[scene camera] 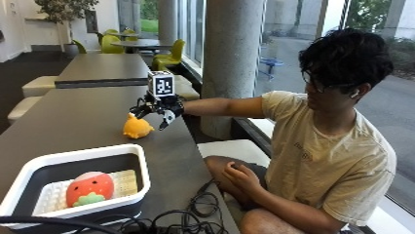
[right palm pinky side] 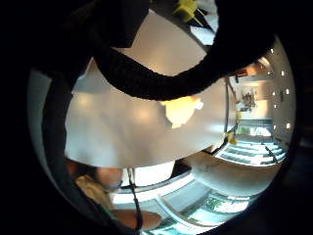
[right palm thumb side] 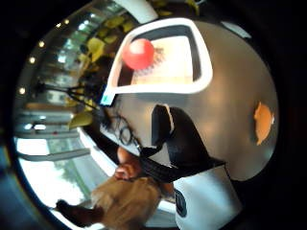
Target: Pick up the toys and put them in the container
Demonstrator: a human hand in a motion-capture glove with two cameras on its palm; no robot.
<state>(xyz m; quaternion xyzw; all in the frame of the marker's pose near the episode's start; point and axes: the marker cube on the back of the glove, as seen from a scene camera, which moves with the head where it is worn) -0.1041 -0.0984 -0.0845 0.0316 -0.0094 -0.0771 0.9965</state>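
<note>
A yellow-orange plush toy sits on the dark table. My gloved right hand hovers just above and to the right of it, fingers spread and holding nothing. Nearer the front stands a white-rimmed container with a red round toy lying on a pale mat inside. The little finger side palm view shows the yellow toy on the table beyond the hand's black strap. In the thumb side palm view the container holds the red toy, and the orange toy lies apart from it.
Black cables lie coiled at the table's front edge beside the container. The person's bare left hand rests on their lap. A grey pillar stands right behind the table, and a second table lies further back.
</note>
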